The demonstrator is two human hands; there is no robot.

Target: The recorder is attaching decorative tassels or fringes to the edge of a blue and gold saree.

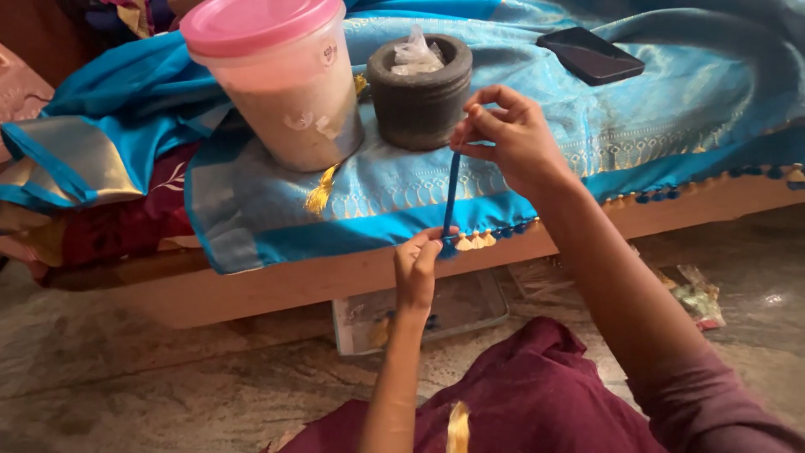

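Observation:
A bright blue cloth [637, 101] with a gold woven border lies over a low wooden platform [251, 289]. Its front edge carries a row of small gold and blue tassels [482, 239]. My left hand [417, 264] pinches the lower end of a bundle of blue threads [452, 193] at that edge. My right hand [507, 134] holds the upper end of the same threads, pulled taut upward. A loose gold tassel [319, 195] lies on the cloth to the left.
On the cloth stand a plastic jar [289, 101] with a pink lid and a dark stone mortar [421, 88] with a clear bag in it. A black phone [590, 55] lies at the back right. A flat tray [436, 312] sits under the platform on the stone floor.

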